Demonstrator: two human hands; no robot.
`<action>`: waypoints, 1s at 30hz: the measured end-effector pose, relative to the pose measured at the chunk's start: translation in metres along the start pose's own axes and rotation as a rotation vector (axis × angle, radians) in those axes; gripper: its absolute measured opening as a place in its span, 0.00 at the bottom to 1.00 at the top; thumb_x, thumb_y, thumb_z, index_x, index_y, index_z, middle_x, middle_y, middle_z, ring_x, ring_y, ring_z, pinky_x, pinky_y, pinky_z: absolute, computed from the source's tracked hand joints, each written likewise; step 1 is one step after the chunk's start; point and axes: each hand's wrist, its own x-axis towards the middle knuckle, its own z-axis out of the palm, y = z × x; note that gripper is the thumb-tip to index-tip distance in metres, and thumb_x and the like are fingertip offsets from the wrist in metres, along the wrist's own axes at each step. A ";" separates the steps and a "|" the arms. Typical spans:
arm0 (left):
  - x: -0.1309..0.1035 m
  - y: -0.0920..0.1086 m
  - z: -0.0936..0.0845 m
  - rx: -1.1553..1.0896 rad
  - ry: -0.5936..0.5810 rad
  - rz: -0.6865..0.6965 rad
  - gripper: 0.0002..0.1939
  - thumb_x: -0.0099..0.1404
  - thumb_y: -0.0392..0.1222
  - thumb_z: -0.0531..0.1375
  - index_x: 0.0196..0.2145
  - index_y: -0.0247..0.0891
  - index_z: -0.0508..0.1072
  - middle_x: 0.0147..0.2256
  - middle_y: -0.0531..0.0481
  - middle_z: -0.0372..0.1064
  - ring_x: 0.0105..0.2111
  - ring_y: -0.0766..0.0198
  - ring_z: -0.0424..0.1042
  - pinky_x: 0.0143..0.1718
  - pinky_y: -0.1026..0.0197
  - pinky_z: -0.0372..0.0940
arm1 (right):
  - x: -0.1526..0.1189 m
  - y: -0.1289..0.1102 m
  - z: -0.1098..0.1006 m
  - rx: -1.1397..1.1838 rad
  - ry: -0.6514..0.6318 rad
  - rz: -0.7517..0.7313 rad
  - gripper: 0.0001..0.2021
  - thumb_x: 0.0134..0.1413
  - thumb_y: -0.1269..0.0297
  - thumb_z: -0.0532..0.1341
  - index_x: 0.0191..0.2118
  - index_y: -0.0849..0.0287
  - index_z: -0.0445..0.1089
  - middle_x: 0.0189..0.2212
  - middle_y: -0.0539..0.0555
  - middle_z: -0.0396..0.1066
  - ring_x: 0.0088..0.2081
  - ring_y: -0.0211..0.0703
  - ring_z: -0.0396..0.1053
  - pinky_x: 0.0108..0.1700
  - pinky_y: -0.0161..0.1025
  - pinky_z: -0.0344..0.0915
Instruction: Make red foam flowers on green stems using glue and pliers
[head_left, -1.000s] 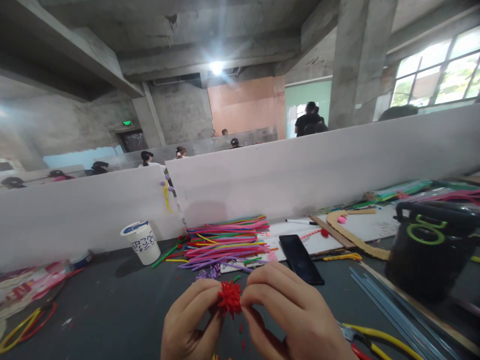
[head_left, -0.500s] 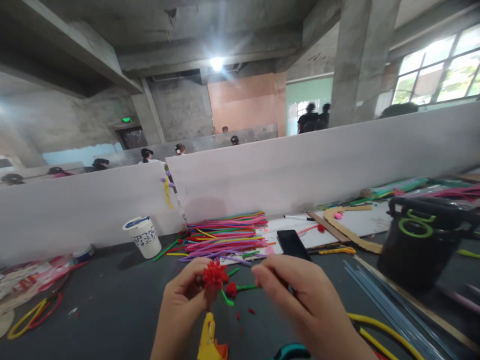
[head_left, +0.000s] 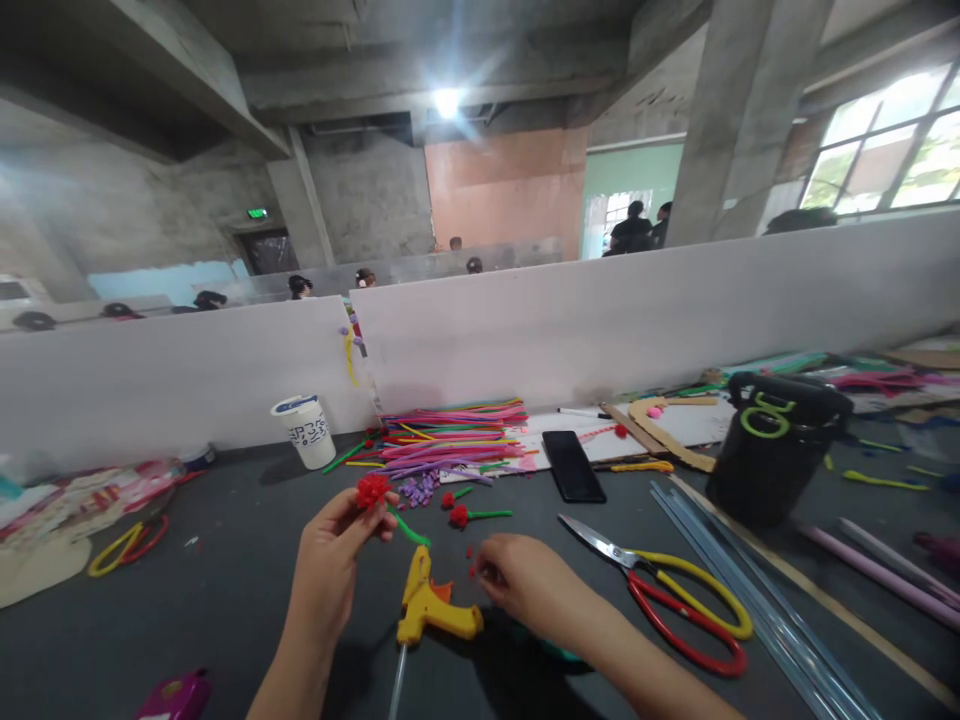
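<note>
My left hand (head_left: 335, 540) pinches a fluffy red flower (head_left: 373, 490) with a green stem that trails off to the right. Low over the dark tabletop, my right hand (head_left: 517, 575) has its fingers curled together beside small red bits (head_left: 470, 560); whatever lies between the fingertips is too small to make out. A yellow glue gun (head_left: 427, 607) lies between my hands, its nozzle pointing away. Beyond it lie a red flower with a straight green stem (head_left: 460, 516) and a smaller red one (head_left: 448, 500).
Red-and-yellow-handled scissors (head_left: 679, 600) lie right of my right hand. Behind are bundled pipe cleaners (head_left: 450, 440), purple bits (head_left: 418, 489), a phone (head_left: 573, 466), a paper cup (head_left: 306, 432) and a black container (head_left: 776, 455). A white partition (head_left: 570, 330) runs along the back.
My left hand has moved left with the flower. My right hand has dropped toward the table near the red bits. The view has shifted, showing the whole glue gun and the scissors.
</note>
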 end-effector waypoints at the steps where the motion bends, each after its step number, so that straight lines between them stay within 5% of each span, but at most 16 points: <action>1: -0.002 -0.001 -0.002 -0.011 0.019 -0.002 0.10 0.44 0.41 0.74 0.26 0.36 0.82 0.27 0.49 0.79 0.24 0.65 0.72 0.25 0.65 0.67 | -0.001 -0.004 0.007 -0.028 -0.018 -0.012 0.14 0.64 0.59 0.60 0.51 0.60 0.68 0.48 0.56 0.70 0.44 0.46 0.72 0.45 0.49 0.71; 10: -0.033 -0.017 -0.019 -0.021 0.030 -0.038 0.12 0.44 0.41 0.74 0.27 0.35 0.82 0.29 0.47 0.81 0.26 0.63 0.74 0.29 0.63 0.70 | -0.002 -0.054 0.058 -0.198 0.022 -0.065 0.16 0.63 0.59 0.60 0.54 0.60 0.67 0.51 0.57 0.69 0.47 0.48 0.71 0.48 0.51 0.70; 14: -0.037 -0.014 -0.027 0.007 0.029 -0.021 0.11 0.45 0.41 0.74 0.28 0.35 0.82 0.29 0.48 0.81 0.26 0.63 0.74 0.30 0.64 0.70 | 0.000 -0.064 0.063 -0.212 -0.017 -0.124 0.16 0.63 0.59 0.60 0.53 0.59 0.67 0.50 0.57 0.69 0.46 0.47 0.71 0.46 0.50 0.70; 23: -0.035 -0.011 -0.028 0.002 -0.034 -0.076 0.11 0.47 0.41 0.73 0.27 0.33 0.81 0.26 0.48 0.78 0.22 0.67 0.70 0.24 0.67 0.66 | -0.042 0.001 0.033 -0.334 -0.086 0.112 0.16 0.63 0.59 0.61 0.53 0.60 0.67 0.52 0.58 0.68 0.49 0.49 0.70 0.49 0.53 0.69; 30: -0.034 -0.021 -0.002 -0.076 -0.148 -0.180 0.11 0.51 0.40 0.72 0.31 0.35 0.78 0.27 0.49 0.79 0.22 0.68 0.70 0.24 0.67 0.65 | -0.040 0.026 0.030 -0.049 -0.088 0.065 0.16 0.62 0.58 0.61 0.52 0.59 0.68 0.52 0.57 0.68 0.50 0.50 0.69 0.51 0.54 0.67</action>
